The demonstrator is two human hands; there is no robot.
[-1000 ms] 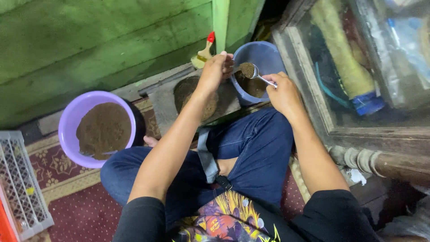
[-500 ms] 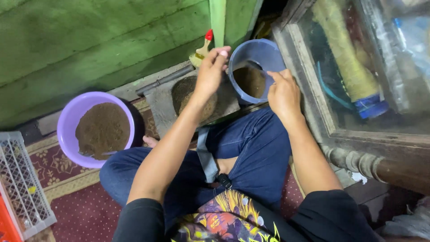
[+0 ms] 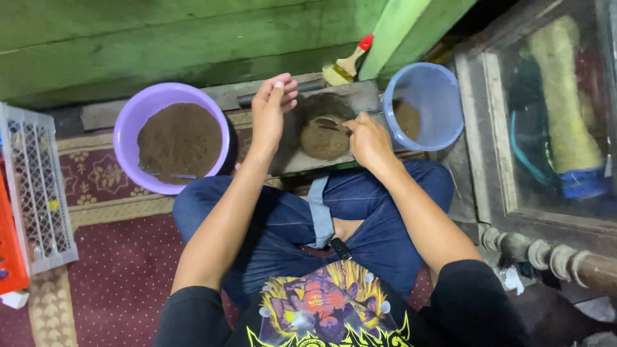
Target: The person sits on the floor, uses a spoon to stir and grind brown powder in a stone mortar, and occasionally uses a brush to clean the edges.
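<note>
I sit cross-legged in blue jeans. In front of my knees lies a grey stone slab (image 3: 360, 96) with a round hollow full of brown powder (image 3: 319, 138). My right hand (image 3: 367, 140) holds a metal spoon (image 3: 331, 122) whose bowl rests over that powder. My left hand (image 3: 270, 110) lies on the slab's left side, fingers together, touching a dark bar (image 3: 308, 87) along its far edge. A blue plastic bowl (image 3: 432, 90) with some brown powder stands just right of the slab.
A purple bowl (image 3: 132, 122) full of brown powder sits on the patterned red carpet (image 3: 116, 270) at left. A white wire crate (image 3: 35, 186) stands far left. A red-handled brush (image 3: 347, 64) leans on the green plank wall. A glass-fronted wooden case (image 3: 546, 128) stands right.
My right hand has brought the spoon from the blue bowl over to the slab's hollow. My left hand has come down from the bowl's rim onto the slab. The view has shifted.
</note>
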